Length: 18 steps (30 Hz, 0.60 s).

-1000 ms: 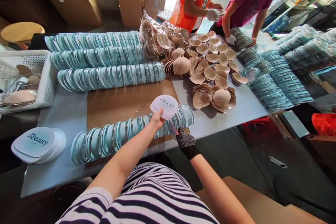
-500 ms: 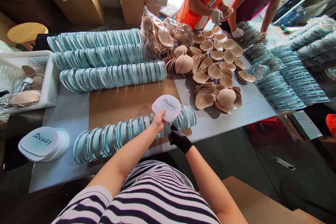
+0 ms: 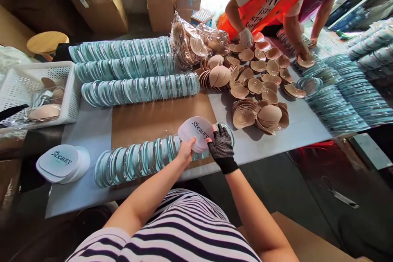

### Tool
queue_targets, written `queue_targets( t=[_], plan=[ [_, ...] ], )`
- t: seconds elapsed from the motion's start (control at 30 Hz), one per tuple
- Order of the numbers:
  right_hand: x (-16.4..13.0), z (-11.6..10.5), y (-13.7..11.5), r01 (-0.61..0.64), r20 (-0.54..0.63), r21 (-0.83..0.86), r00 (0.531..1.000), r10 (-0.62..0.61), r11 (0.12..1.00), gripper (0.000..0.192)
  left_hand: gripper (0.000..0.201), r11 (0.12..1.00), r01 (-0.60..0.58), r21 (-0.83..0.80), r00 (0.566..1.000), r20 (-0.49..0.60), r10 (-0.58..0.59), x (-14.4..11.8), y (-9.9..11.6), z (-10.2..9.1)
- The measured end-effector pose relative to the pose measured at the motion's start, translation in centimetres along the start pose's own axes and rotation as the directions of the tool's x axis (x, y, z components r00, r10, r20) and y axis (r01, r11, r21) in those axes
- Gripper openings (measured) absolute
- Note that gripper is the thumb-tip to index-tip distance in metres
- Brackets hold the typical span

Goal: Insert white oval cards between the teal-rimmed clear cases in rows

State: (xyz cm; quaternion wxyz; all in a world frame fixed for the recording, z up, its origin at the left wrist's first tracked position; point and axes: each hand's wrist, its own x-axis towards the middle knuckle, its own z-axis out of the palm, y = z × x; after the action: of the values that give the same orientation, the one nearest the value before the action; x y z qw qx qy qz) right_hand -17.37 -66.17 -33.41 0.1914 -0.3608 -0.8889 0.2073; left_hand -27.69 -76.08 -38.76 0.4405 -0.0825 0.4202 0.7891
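while the bare left hand (image 3: 186,152) pinches a white card stack (image 3: 196,132) from 7 o'clock, the gloved right hand (image 3: 221,145) grips its 3 o'clock edge, above the near row of cases (image 3: 138,161) on the table (image 3: 82,131).

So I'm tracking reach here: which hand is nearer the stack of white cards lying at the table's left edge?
Left. The bare left hand sits on the side toward the stack of white cards, though well apart from it; the gloved right hand is farther still, beyond the held card.
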Motion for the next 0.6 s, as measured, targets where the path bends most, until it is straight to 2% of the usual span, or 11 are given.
queue_targets(
  t=[0.03,0.1,0.2,0.27,0.33,0.37,0.43,0.47,0.53,0.6],
  plan=[
    [-0.6,0.5,-0.9,0.028,-0.008,0.023,1.000,-0.028,0.999,0.048,0.029,1.000,-0.010,0.018,1.000,-0.011,0.010,-0.3,0.1,-0.5],
    [-1.4,1.3,-2.2,-0.033,0.040,0.157,0.999,0.027,0.987,0.043,0.028,0.999,0.005,0.041,1.000,0.000,-0.005,-0.7,0.3,-1.0],
    [-2.4,1.6,-2.3,-0.303,0.152,0.331,0.952,0.266,0.894,0.043,0.029,0.998,0.059,0.021,0.997,0.045,-0.060,-0.6,1.3,-1.0],
    [-3.9,1.1,-1.1,-0.400,0.078,0.301,0.915,0.396,0.866,0.050,0.032,0.997,0.061,-0.040,0.998,0.020,-0.061,0.1,2.4,-0.7],
    [-6.7,0.5,0.6,-0.384,-0.021,0.146,0.920,0.391,0.912,0.052,0.036,0.992,0.052,-0.115,0.997,-0.043,-0.057,1.1,3.6,-0.4],
    [-8.5,0.3,1.4,-0.344,-0.013,0.045,0.939,0.345,0.938,0.050,0.037,0.988,0.056,-0.146,0.995,-0.068,-0.067,1.7,4.1,-0.4],
    [-12.0,0.5,2.3,-0.224,0.123,-0.117,0.963,0.238,0.968,0.043,0.036,0.980,0.091,-0.179,0.989,-0.096,-0.109,2.6,4.9,-0.4],
    [-13.3,0.8,2.4,-0.173,0.215,-0.162,0.955,0.206,0.971,0.041,0.035,0.976,0.118,-0.184,0.985,-0.101,-0.138,3.0,5.1,-0.5],
    [-14.5,2.0,1.8,-0.131,0.360,-0.229,0.909,0.209,0.965,0.039,0.033,0.971,0.154,-0.183,0.979,-0.102,-0.175,3.3,5.2,-0.7],
    [-13.4,3.3,0.5,-0.154,0.420,-0.277,0.869,0.263,0.948,0.036,0.032,0.973,0.153,-0.176,0.982,-0.087,-0.170,3.3,5.1,-0.9]
  ],
)
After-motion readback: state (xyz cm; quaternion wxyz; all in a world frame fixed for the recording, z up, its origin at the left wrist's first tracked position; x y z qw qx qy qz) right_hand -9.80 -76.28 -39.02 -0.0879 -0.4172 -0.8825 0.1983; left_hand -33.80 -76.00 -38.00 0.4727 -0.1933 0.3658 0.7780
